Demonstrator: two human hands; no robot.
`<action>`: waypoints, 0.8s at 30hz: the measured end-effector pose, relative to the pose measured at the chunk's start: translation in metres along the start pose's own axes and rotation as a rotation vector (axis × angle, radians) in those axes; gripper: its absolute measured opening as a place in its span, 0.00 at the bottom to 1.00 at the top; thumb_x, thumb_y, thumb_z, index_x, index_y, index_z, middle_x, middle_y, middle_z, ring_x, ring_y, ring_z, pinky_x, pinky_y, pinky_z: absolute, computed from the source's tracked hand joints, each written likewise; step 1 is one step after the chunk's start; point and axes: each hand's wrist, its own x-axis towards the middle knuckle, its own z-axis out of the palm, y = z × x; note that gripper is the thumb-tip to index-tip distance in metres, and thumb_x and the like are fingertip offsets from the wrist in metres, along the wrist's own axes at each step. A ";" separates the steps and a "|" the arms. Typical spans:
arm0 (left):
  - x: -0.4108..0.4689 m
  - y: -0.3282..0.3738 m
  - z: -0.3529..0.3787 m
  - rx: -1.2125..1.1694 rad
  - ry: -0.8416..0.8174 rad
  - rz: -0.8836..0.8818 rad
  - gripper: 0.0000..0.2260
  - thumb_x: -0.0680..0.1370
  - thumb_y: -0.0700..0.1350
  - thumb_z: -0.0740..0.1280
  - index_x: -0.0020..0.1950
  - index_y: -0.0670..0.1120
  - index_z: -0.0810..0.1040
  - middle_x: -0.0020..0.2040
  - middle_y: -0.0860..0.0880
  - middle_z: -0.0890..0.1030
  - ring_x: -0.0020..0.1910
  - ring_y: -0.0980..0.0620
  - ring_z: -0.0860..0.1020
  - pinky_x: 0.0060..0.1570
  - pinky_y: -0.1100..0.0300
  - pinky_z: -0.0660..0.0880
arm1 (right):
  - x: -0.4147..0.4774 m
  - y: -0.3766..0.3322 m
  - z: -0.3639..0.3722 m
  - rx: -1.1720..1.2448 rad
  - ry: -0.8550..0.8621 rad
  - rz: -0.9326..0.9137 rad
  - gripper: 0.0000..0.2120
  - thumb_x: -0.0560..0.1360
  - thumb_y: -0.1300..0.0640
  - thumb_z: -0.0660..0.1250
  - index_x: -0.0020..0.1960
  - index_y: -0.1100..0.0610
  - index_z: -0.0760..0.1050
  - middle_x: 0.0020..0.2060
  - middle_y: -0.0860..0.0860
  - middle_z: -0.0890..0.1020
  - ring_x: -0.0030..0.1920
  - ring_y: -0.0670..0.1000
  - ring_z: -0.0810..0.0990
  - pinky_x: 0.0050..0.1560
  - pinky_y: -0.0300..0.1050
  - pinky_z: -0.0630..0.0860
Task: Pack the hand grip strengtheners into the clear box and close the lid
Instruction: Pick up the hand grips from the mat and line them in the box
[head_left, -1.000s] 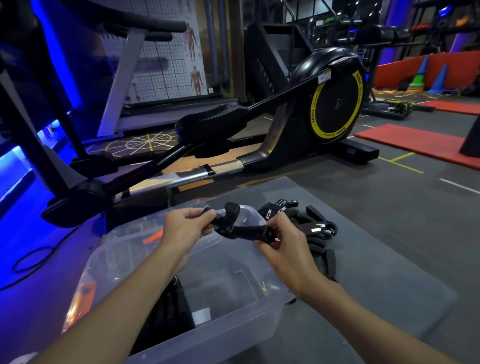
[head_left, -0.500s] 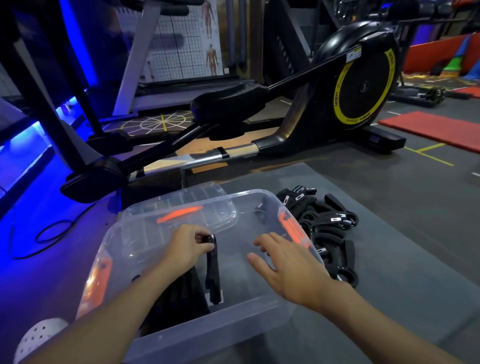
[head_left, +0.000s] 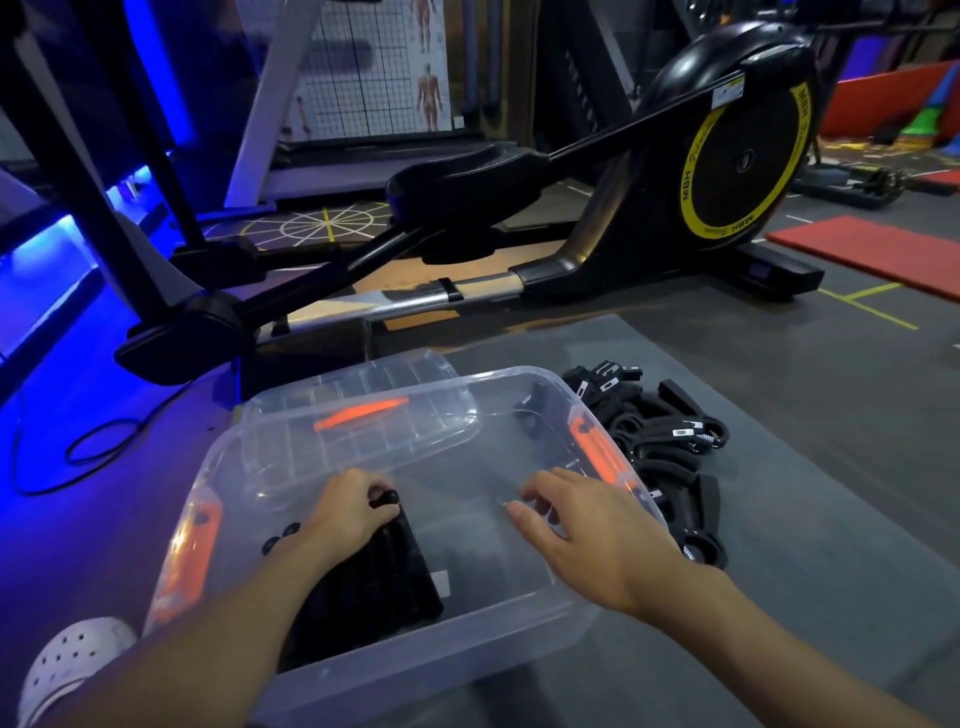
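Note:
A clear plastic box (head_left: 524, 631) with orange latches stands on the grey floor mat in front of me. My left hand (head_left: 347, 512) is down inside it, fingers closed on the top of a black grip strengthener (head_left: 402, 566) set against a row of black ones along the box's left side. Over the right half of the box hovers my right hand (head_left: 576, 535), fingers spread and holding nothing. A pile of black grip strengtheners (head_left: 660, 447) lies on the mat just right of the box. The clear lid (head_left: 358, 405) with an orange handle leans behind the box.
A black and yellow elliptical trainer (head_left: 717, 156) stands right behind the box and lid. A black cable (head_left: 78, 447) loops on the blue-lit floor at left. A white perforated shoe (head_left: 72, 660) shows at bottom left. Red mats (head_left: 872, 249) lie at far right.
The strengthener that both hands held above the box has gone down into it with my left hand. My right hand let go and now hovers open over the box.

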 end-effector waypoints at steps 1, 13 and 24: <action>0.000 -0.001 0.001 -0.001 0.000 -0.003 0.03 0.73 0.42 0.74 0.46 0.46 0.84 0.43 0.48 0.82 0.45 0.50 0.79 0.46 0.57 0.73 | 0.000 0.000 0.000 0.003 -0.001 0.001 0.21 0.79 0.36 0.51 0.56 0.49 0.74 0.49 0.43 0.79 0.49 0.49 0.78 0.53 0.49 0.74; -0.009 -0.003 -0.005 -0.038 -0.101 -0.006 0.13 0.74 0.37 0.72 0.57 0.46 0.80 0.51 0.51 0.77 0.53 0.53 0.75 0.53 0.62 0.69 | -0.005 0.000 -0.002 0.033 0.012 -0.009 0.18 0.79 0.37 0.52 0.44 0.48 0.71 0.37 0.44 0.75 0.41 0.49 0.76 0.46 0.50 0.74; -0.014 0.021 -0.011 -0.058 -0.074 0.006 0.24 0.76 0.44 0.71 0.71 0.46 0.69 0.63 0.47 0.74 0.61 0.51 0.73 0.57 0.62 0.67 | -0.003 0.001 0.001 0.064 0.061 -0.016 0.19 0.79 0.38 0.54 0.33 0.47 0.63 0.30 0.45 0.73 0.36 0.48 0.74 0.42 0.49 0.73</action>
